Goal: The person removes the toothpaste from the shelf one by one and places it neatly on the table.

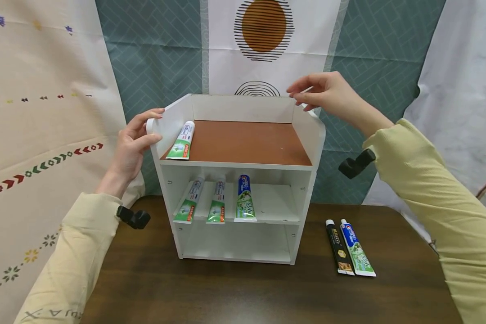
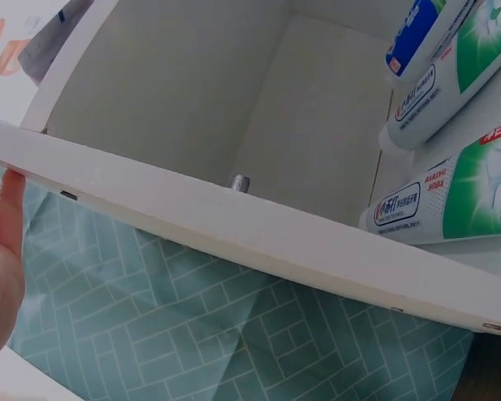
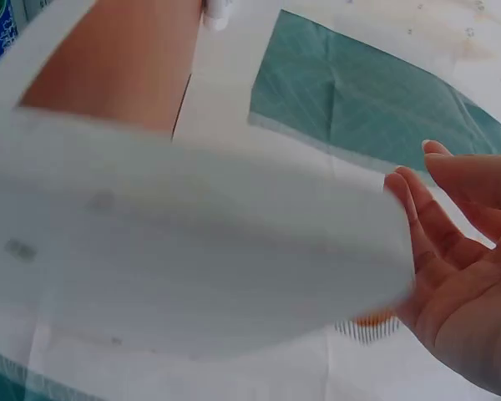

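A small white shelf unit (image 1: 243, 165) with a brown top surface stands on the table. My left hand (image 1: 131, 144) grips the upper front corner of its left side panel, thumb and fingers on either side of the edge. Near the upper right corner, my right hand (image 1: 321, 92) hovers with loosely bent fingers and holds nothing. One white-and-green toothpaste tube (image 1: 182, 141) leans at the left of the brown top. On the middle level lie two similar tubes, the left toothpaste (image 1: 190, 202) and the centre toothpaste (image 1: 216, 204), plus a blue-and-green toothpaste (image 1: 245, 200).
On the dark wooden table (image 1: 243, 292), right of the shelf unit, a black toothpaste tube (image 1: 340, 249) lies beside another blue-and-green toothpaste tube (image 1: 357, 249). Patterned cloth (image 1: 158, 49) hangs behind the unit.
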`<state>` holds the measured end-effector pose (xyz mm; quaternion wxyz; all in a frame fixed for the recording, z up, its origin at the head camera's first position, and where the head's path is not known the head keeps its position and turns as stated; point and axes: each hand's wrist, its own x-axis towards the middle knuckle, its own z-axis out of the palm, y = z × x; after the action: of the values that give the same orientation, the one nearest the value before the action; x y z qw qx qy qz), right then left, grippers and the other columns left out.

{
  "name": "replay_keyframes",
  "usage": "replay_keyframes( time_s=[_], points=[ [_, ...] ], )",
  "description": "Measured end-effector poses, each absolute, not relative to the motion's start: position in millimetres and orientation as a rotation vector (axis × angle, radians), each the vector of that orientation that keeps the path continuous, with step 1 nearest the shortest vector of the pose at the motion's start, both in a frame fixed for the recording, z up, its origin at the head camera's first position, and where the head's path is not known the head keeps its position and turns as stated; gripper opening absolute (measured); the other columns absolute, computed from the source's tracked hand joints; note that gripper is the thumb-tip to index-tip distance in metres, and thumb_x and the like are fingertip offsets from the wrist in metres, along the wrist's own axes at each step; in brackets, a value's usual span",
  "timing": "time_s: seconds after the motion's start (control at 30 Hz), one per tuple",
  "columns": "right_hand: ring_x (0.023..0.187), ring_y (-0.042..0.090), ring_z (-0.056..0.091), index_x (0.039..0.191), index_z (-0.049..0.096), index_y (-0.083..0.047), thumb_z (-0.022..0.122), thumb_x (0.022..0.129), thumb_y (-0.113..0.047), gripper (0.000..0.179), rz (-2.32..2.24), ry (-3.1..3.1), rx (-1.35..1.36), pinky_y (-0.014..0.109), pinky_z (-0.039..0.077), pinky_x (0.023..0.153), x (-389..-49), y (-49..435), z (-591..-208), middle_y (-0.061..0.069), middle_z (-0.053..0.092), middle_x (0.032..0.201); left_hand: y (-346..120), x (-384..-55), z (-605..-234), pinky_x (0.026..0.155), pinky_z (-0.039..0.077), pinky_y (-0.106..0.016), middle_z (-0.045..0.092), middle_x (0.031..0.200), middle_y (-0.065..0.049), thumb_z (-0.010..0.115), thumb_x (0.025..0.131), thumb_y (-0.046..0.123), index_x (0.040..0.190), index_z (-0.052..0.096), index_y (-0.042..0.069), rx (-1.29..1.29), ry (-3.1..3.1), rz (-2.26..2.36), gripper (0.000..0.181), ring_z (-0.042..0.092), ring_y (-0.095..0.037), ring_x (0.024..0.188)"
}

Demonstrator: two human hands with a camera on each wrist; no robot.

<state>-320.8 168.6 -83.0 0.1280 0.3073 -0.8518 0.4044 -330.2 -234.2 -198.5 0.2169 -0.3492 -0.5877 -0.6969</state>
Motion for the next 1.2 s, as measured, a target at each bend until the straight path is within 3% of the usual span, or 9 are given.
replay_keyframes(
  time_s=[0.5,0.87,1.2],
  points=[
    [0.087,0.027,0.053,0.111,0.059,0.0,0.055,0.089,-0.007,0.023,1.206,-2.628,1.073,0.032,0.048,0.073,-347.3,80.9,-94.5,0.012,0.056,0.098,-234.5,-331.1,-200.9,0.079,0.043,-0.029,0.046,0.129,-0.01,0.053,0.082,-0.008,0.112,0.061,0.008,-0.967,-1.631,-1.921,0.035,0.041,-0.029,0.11],
    [0.091,0.033,0.056,0.108,0.059,0.002,0.054,0.089,-0.002,0.021,1.331,-2.704,1.181,0.033,0.048,0.072,-359.8,26.7,-124.1,0.021,0.054,0.107,-232.0,-331.0,-201.3,0.08,0.041,-0.03,0.045,0.13,-0.01,0.054,0.083,-0.005,0.113,0.061,0.009,-0.957,-1.645,-1.905,0.034,0.04,-0.029,0.111],
    [0.073,0.022,0.054,0.11,0.058,0.002,0.057,0.088,-0.006,0.023,1.341,-2.762,1.134,0.029,0.049,0.066,-361.0,-14.5,-141.6,0.013,0.058,0.098,-233.7,-331.6,-201.9,0.08,0.041,-0.031,0.045,0.13,-0.009,0.054,0.083,-0.005,0.112,0.062,0.01,-0.946,-1.645,-1.904,0.034,0.039,-0.029,0.111]
  ],
)
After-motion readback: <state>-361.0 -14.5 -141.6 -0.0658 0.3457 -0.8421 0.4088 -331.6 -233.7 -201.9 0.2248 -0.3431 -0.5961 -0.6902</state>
